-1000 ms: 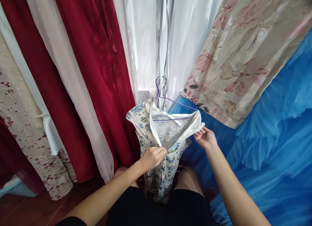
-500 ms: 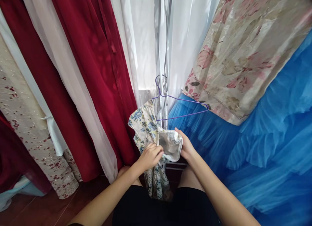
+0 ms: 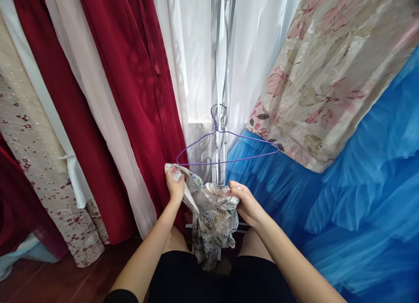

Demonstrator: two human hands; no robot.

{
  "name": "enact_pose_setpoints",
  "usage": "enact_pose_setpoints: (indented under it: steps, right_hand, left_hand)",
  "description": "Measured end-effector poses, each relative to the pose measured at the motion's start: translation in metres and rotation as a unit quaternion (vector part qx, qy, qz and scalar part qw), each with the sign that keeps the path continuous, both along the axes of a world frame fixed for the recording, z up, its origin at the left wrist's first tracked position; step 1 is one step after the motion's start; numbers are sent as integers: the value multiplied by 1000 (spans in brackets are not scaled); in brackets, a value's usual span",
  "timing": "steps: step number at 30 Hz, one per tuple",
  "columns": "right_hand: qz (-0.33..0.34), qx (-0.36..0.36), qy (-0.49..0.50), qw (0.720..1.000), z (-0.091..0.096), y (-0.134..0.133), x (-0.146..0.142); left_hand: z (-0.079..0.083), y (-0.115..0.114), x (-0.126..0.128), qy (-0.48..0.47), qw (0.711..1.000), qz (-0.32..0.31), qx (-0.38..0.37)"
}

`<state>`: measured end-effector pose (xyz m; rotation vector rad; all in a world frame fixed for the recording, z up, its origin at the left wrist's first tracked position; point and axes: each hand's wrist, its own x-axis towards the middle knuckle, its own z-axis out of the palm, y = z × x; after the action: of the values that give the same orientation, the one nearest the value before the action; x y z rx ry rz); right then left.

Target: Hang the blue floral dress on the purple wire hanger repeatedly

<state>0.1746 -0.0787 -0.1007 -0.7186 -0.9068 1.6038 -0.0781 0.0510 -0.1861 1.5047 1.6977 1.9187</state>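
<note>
Between my hands hangs a cream garment with a blue floral print [image 3: 214, 222], its pale lining showing at the top. My left hand [image 3: 176, 185] pinches one upper corner, near a small white label. The opposite upper edge is gripped by my right hand [image 3: 247, 202], fingers closed on the cloth. Just above the garment, a bare purple wire hanger [image 3: 247, 158] hangs by its hook from a white ribbon or strap [image 3: 221, 76]. The lower end of the garment droops between my knees.
Dark red dresses [image 3: 127, 98] and a beaded cream dress [image 3: 75, 233] hang at the left. White cloth [image 3: 196, 54] hangs behind. On the right are a pink-flowered skirt [image 3: 327, 89] and ruffled blue tulle [image 3: 353, 207]. The floor [image 3: 81, 281] is reddish tile.
The garment has come off the left side of the hanger and hangs lower. My left hand has moved up and left to its corner; my right hand has dropped slightly.
</note>
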Motion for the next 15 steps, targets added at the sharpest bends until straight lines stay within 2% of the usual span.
enact_pose_setpoints:
  steps: [3,6,12,15]
  right_hand:
    - [7,-12,-8,1000,-5,-1,3]
    - [-18,-26,12,999,-6,1,13]
    - [-50,-131,40,989,-4,14,47]
    - [-62,-139,50,987,-3,6,46]
  left_hand:
    - [1,11,-19,-57,997,14,-54]
    - [-4,6,-34,-45,992,-23,-116]
    - [-22,-33,-53,64,955,-158,-243]
    - [-15,-57,-39,108,947,-183,-243]
